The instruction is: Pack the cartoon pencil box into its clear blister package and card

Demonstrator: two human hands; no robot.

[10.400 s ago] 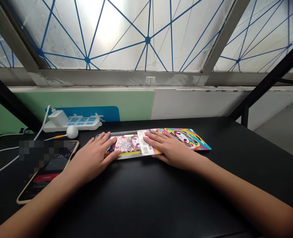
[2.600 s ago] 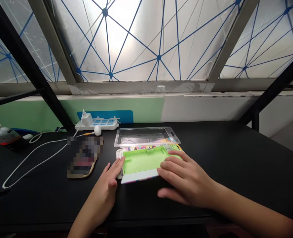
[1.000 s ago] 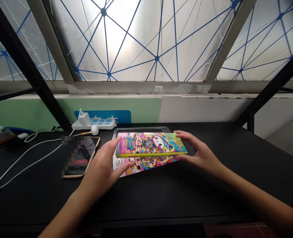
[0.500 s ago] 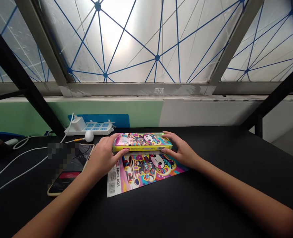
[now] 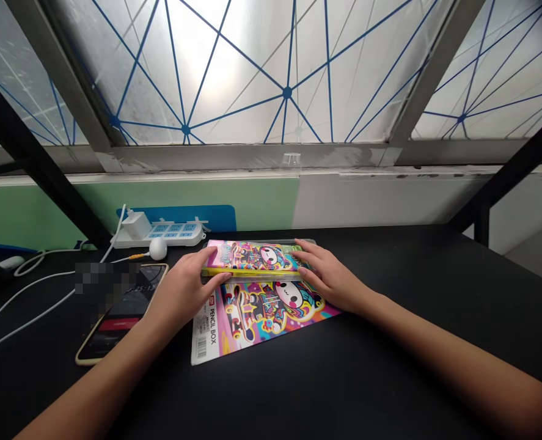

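Observation:
A colourful pencil box (image 5: 261, 256) with a yellow front edge and a cartoon figure on top lies lengthwise in front of me. Clear plastic (image 5: 261, 278) shows around its edges, like a blister shell. My left hand (image 5: 186, 281) grips the box's left end, thumb along the front edge and fingers over the far corner. At the right end, my right hand (image 5: 330, 272) has its thumb at the front and its fingers over the top. Beneath and nearer to me lies the backing card (image 5: 271, 315), printed "PENCIL BOX" with a matching cartoon figure. My fingers partly cover both box ends.
Left of the card lies a phone (image 5: 119, 324), its screen lit. Behind it, a white power strip (image 5: 170, 233) holds a charger (image 5: 136, 225), with white cables running left across the black table (image 5: 412, 342). A round white plug (image 5: 157, 249) sits near the strip. Frosted windows stand beyond.
The pencil box has dropped lower, down into the clear plastic, and less of its yellow side shows. Both hands went down with it. The whole view has shifted slightly.

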